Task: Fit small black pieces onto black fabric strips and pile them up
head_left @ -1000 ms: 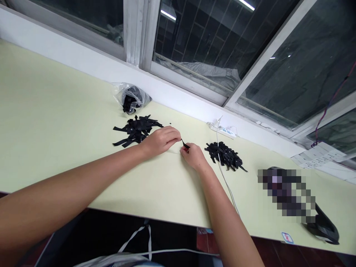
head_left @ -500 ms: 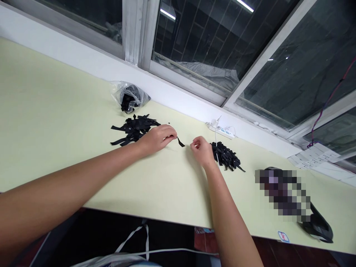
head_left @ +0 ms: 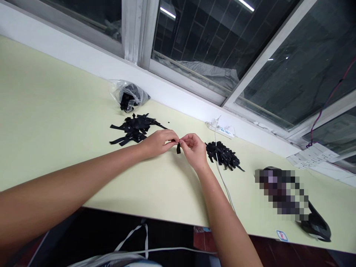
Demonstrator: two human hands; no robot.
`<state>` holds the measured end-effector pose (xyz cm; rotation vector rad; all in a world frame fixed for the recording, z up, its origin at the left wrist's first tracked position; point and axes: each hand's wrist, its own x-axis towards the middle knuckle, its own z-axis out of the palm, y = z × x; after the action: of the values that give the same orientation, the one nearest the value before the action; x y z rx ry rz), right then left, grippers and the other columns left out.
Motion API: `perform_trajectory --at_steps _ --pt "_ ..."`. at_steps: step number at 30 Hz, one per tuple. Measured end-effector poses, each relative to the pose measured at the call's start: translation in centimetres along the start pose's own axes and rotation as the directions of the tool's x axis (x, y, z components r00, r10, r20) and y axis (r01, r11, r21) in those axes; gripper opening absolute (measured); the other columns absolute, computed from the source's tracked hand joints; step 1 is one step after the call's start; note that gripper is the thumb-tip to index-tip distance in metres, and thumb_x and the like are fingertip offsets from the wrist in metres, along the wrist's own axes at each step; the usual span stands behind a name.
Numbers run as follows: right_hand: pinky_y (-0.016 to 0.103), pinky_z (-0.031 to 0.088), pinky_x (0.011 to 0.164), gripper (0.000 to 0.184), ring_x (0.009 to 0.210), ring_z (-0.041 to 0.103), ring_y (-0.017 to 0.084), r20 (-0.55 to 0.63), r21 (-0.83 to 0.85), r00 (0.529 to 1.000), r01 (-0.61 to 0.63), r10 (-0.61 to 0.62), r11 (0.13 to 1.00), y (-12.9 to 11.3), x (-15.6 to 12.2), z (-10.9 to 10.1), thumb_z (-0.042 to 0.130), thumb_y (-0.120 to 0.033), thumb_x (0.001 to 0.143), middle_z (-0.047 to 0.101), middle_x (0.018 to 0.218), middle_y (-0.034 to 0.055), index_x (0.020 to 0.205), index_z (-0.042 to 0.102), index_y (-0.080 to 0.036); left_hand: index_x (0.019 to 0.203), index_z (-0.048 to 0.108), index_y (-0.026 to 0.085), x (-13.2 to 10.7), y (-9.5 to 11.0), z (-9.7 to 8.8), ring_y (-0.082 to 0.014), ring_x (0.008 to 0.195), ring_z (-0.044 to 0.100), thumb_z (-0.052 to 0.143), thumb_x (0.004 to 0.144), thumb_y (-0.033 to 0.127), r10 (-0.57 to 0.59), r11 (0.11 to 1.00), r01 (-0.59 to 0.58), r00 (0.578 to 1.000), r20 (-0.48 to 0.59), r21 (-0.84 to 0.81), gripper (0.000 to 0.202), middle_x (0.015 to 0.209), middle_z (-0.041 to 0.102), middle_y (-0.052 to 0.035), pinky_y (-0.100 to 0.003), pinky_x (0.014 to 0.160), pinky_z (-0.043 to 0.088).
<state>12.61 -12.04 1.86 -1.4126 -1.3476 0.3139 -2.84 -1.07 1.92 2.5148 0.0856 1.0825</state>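
Over the middle of the table (head_left: 155, 185), a short black fabric strip (head_left: 178, 149) hangs from the fingertips of both my hands. My left hand (head_left: 162, 142) pinches it from the left, thumb against fingers. From the other side my right hand (head_left: 194, 148) pinches it too, its tips touching the left ones. The strip's upper end is hidden in the fingers. Behind my left hand lies a loose pile of black strips (head_left: 136, 128). A second, denser pile of black strips (head_left: 225, 155) is just right of my right hand.
A clear plastic bag (head_left: 130, 97) with black pieces stands against the wall. A white power strip (head_left: 222, 130) lies at the back, its white cable (head_left: 226, 189) crossing the right pile. Farther right is a black headband-like object (head_left: 317, 224), partly pixelated. A small label (head_left: 282, 235) marks the front edge.
My right hand has moved left to meet my left hand and now pinches the strip as well. The strip, slanting to the right before, now hangs downward.
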Motion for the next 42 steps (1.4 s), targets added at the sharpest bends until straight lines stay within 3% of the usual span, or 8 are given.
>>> perform_trajectory --at_steps 14,25,38,42 --pt "0.03 0.056 0.07 0.017 0.071 0.068 0.017 0.041 -0.092 0.999 0.021 -0.018 0.996 -0.5 -0.3 -0.1 0.062 -0.039 0.084 0.071 0.079 0.0023 0.087 0.06 -0.022 0.081 0.067 0.018 -0.1 0.3 0.0 -0.0153 0.079 0.062 0.058 0.083 0.02 -0.223 0.968 0.221 0.975 -0.007 -0.124 0.01 0.084 0.068 -0.002 -0.026 0.069 0.047" --pt "0.032 0.058 0.076 0.016 0.078 0.07 0.017 0.057 -0.104 0.998 -0.008 0.014 0.995 -0.9 -0.4 -0.2 0.066 -0.036 0.08 0.071 0.083 0.0018 0.086 0.06 -0.022 0.087 0.064 0.018 -0.3 0.2 0.3 -0.0161 0.081 0.063 0.059 0.083 0.023 -0.282 0.944 0.284 0.959 0.034 -0.166 0.009 0.087 0.068 -0.0023 -0.025 0.063 0.044" --pt "0.034 0.059 0.081 0.029 0.082 0.07 0.017 0.092 0.038 0.991 -0.101 0.097 0.994 0.1 -0.2 0.1 0.075 -0.041 0.075 0.072 0.089 0.0039 0.088 0.059 -0.022 0.08 0.061 0.017 -0.1 0.5 0.2 -0.0157 0.077 0.06 0.058 0.081 0.023 -0.307 0.935 0.312 0.95 0.054 -0.168 0.007 0.08 0.065 -0.0014 -0.024 0.06 0.041" --pt "0.032 0.058 0.078 0.034 0.082 0.069 0.017 0.106 0.128 0.986 -0.142 0.128 0.982 0.3 0.2 0.1 0.077 -0.043 0.071 0.07 0.088 0.0035 0.089 0.058 -0.021 0.082 0.062 0.017 0.0 0.1 0.5 -0.0157 0.077 0.061 0.06 0.082 0.027 -0.332 0.913 0.334 0.942 0.048 -0.234 0.01 0.082 0.066 -0.0018 -0.027 0.068 0.046"
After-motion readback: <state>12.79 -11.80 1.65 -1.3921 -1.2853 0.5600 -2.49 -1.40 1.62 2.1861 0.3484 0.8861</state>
